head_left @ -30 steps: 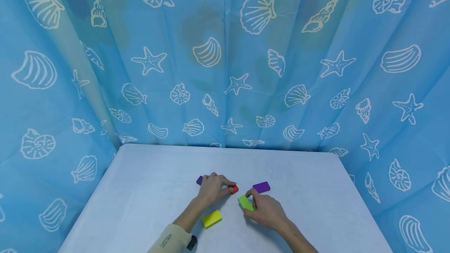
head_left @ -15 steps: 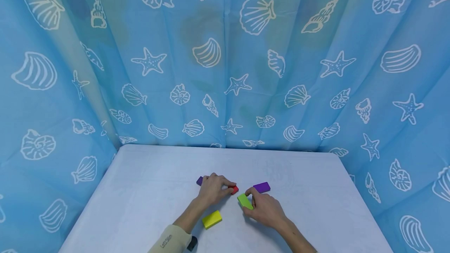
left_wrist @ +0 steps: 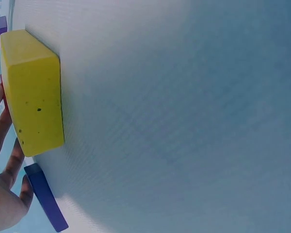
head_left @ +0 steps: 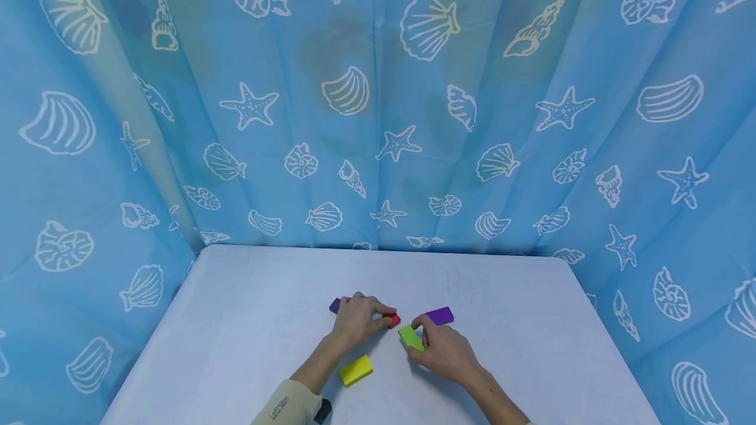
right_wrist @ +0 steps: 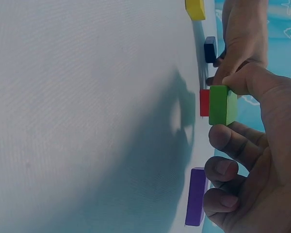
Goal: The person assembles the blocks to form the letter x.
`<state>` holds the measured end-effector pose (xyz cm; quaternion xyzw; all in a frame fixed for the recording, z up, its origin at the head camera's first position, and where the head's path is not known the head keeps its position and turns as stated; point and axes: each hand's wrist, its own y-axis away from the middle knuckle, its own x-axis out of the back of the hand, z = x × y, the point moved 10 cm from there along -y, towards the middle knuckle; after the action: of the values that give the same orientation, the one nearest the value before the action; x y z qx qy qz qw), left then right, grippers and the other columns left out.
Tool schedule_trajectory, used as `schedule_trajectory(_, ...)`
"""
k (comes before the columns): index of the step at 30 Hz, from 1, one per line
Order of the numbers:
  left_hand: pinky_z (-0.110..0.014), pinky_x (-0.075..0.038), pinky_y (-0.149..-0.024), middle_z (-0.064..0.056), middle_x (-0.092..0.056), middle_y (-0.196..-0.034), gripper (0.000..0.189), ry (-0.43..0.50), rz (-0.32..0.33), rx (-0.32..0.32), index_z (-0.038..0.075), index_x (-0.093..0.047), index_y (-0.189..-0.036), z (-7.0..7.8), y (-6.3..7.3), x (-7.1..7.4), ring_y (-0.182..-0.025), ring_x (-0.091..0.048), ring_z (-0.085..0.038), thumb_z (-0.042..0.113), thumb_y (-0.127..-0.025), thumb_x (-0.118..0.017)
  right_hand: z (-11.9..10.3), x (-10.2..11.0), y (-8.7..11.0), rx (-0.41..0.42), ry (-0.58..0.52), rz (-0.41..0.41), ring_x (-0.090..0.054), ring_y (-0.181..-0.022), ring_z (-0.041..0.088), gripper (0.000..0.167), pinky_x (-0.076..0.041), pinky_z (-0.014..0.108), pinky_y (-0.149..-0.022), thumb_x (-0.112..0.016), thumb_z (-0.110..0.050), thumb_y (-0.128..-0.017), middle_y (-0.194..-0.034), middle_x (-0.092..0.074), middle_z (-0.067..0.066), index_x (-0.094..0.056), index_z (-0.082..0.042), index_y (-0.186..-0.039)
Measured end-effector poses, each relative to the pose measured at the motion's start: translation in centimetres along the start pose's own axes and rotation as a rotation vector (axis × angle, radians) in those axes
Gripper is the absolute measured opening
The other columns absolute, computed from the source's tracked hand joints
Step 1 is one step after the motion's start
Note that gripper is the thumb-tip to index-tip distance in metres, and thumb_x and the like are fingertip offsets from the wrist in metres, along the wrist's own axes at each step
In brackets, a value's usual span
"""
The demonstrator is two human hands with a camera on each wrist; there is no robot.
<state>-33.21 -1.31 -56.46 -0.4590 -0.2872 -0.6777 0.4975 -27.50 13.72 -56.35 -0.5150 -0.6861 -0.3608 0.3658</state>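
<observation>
Between the thumb and fingers of my left hand (head_left: 354,321) is a small red block (head_left: 394,321), partly covered by them on the white table. My right hand (head_left: 447,353) pinches a light green block (head_left: 411,338) by its two ends, close to the red one. In the right wrist view the green block (right_wrist: 218,105) appears raised off the tabletop, thumb at one end and a finger at the other. The remaining fingers of that hand curl loosely, with a purple block (right_wrist: 196,196) just past them.
A yellow block (head_left: 356,371) lies nearer me, beside my left forearm. One purple block (head_left: 440,315) sits beyond my right hand. A second purple block (head_left: 335,305) is half hidden behind my left hand. A blue shell-print curtain (head_left: 378,149) hangs behind the table (head_left: 266,281).
My right hand has brought the green block very slightly closer to the red block. My left hand keeps its place on the red block.
</observation>
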Motion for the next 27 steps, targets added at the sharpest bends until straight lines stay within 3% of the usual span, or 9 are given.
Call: schedule_trajectory(27,-0.042,-0.04,-0.085,0.012,-0.074,-0.106,0.026,-0.009,0.002,0.002,0.039,-0.076,-0.114,0.0,-0.1,0.1,-0.096,-0.054,-0.013,0.039,-0.088,-0.077,-0.4,0.0,-1.2,0.002,0.019,-0.005,-0.047,-0.055,0.012,0.043,-0.038,0.027,-0.05,-0.077,-0.042,-0.083,-0.066,-0.051,-0.005,-0.062,-0.022,-0.118)
